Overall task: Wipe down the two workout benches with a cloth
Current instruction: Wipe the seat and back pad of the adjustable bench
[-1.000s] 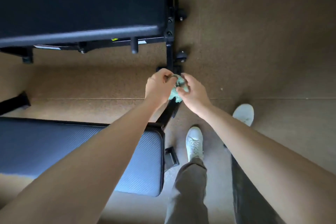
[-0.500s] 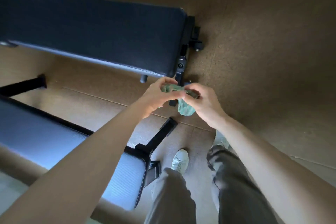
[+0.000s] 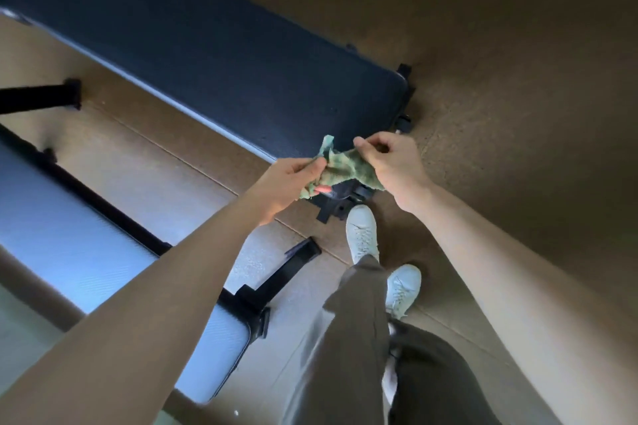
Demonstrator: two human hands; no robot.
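A small green cloth (image 3: pixel 340 167) hangs stretched between my two hands in the middle of the view. My left hand (image 3: pixel 293 183) grips its left end with curled fingers. My right hand (image 3: pixel 390 159) pinches its right end. Both hands hover above the near right corner of the far bench (image 3: pixel 207 45), a long dark padded bench running from upper left to centre right. The near bench (image 3: pixel 69 235), pale blue in the light, lies at lower left, partly hidden by my left forearm.
Black steel legs and feet of the benches (image 3: pixel 297 262) stick out onto the brown floor (image 3: pixel 518 79) between the benches and my white shoes (image 3: pixel 360 231). A black bar (image 3: pixel 38 100) lies at the left edge. Open floor stretches to the right.
The view has swung so the benches now run diagonally. My hands have drawn apart, pulling the bunched cloth out wider between them. My feet have stepped closer to the far bench.
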